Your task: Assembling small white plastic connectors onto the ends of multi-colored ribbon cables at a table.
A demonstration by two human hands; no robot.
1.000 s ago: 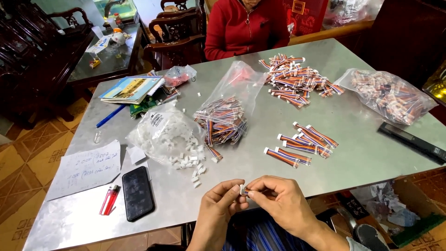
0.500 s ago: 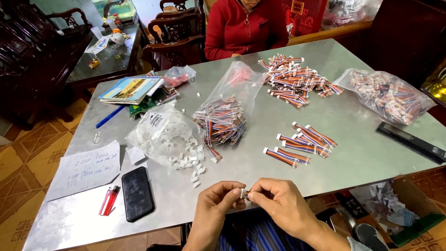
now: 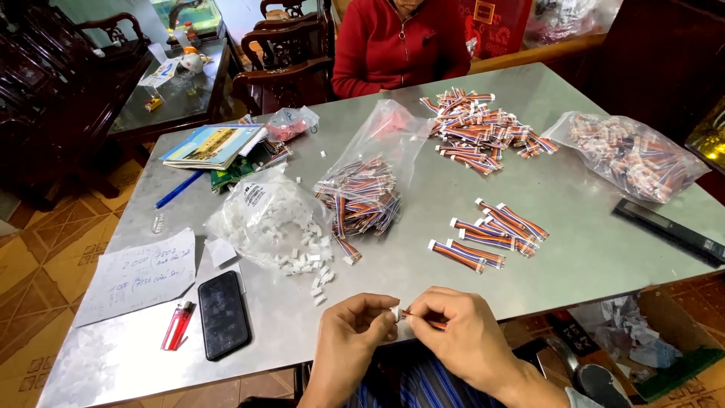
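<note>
At the near edge of the grey table (image 3: 423, 249), my left hand (image 3: 353, 340) pinches a small white plastic connector (image 3: 394, 313). My right hand (image 3: 461, 332) holds a short striped wire bundle (image 3: 424, 319) with its end against that connector. Just beyond my hands lie loose white connectors (image 3: 306, 261) spilling from a clear bag (image 3: 260, 215). A bag of striped wire bundles (image 3: 362, 196) lies open in the middle. A small row of finished wire bundles (image 3: 491, 230) sits to the right of it.
A black phone (image 3: 223, 313), a red lighter (image 3: 177, 325) and a paper note (image 3: 140, 276) lie at the near left. Booklets (image 3: 211, 145) and a blue pen (image 3: 179, 189) are farther left. A person in red (image 3: 400, 45) sits opposite, with a wire pile (image 3: 479, 132), another bag (image 3: 630, 155) and a black bar (image 3: 668, 230) on the right.
My hands have stayed together at the table's near edge, with only small finger movements at the connector and wire end. Nothing on the table has moved.
</note>
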